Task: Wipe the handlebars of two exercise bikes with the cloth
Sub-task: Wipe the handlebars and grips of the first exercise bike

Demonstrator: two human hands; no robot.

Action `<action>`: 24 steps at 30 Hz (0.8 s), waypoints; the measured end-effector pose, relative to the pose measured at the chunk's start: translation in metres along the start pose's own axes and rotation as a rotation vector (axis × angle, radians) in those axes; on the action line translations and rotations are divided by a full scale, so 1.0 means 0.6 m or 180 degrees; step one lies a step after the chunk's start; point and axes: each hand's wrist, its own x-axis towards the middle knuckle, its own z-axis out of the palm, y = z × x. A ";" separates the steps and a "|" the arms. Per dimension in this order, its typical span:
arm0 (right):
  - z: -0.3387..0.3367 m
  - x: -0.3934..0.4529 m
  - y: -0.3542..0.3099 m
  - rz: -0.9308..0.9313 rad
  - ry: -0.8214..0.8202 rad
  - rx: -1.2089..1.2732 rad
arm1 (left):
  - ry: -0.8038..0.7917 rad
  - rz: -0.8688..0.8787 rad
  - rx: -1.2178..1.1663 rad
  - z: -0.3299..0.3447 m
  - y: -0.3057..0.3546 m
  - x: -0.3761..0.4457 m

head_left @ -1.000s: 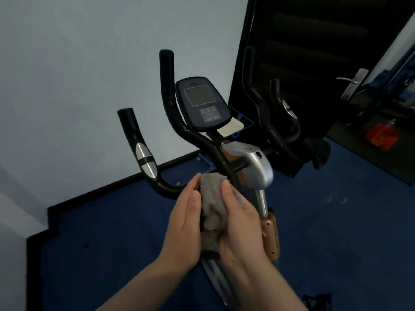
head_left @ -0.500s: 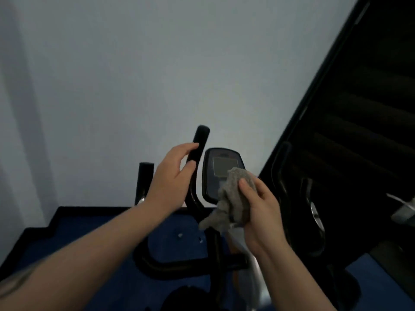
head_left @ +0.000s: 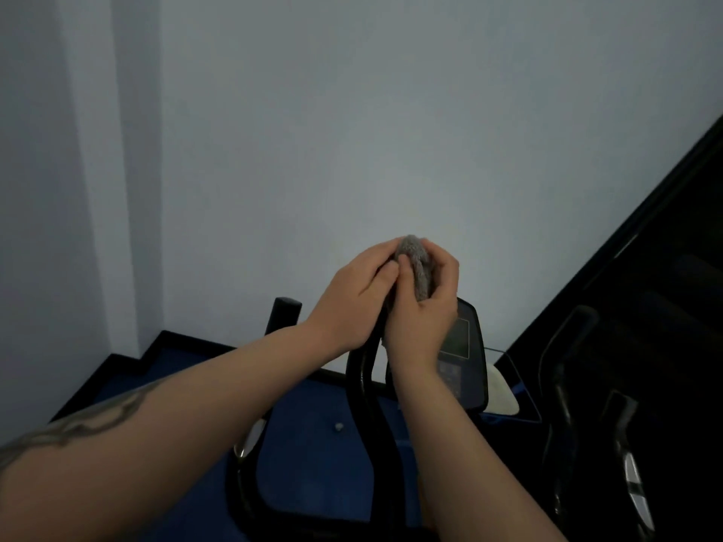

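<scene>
A grey cloth (head_left: 418, 267) covers the top end of the near bike's black upright handlebar (head_left: 365, 389). My left hand (head_left: 352, 299) and my right hand (head_left: 424, 311) close around the cloth from both sides, pressing it onto the bar tip, which is hidden. A second black grip (head_left: 285, 311) of the same bike rises to the left. The bike's console (head_left: 463, 354) sits just behind my right wrist. Another bike's dark handlebar (head_left: 563, 369) stands at the right.
A pale wall (head_left: 352, 131) fills the upper view. Blue carpet (head_left: 313, 424) lies below with a black skirting edge. A dark panel (head_left: 665, 267) runs along the right side behind the second bike. A small white object (head_left: 499, 393) lies beside the console.
My hands rose from the low crossbar to the top of the upright bar. The right hand brought the cloth over the bar tip, and the left hand closed onto it too.
</scene>
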 end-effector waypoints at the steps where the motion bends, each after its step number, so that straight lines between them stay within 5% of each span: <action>1: 0.003 -0.005 0.005 -0.0030 0.0087 -0.0057 | -0.0024 -0.0021 -0.0095 0.001 -0.003 0.000; 24: 0.012 -0.051 0.014 0.0056 0.0570 -0.0591 | -0.0886 -0.0606 -0.0685 -0.037 -0.017 -0.038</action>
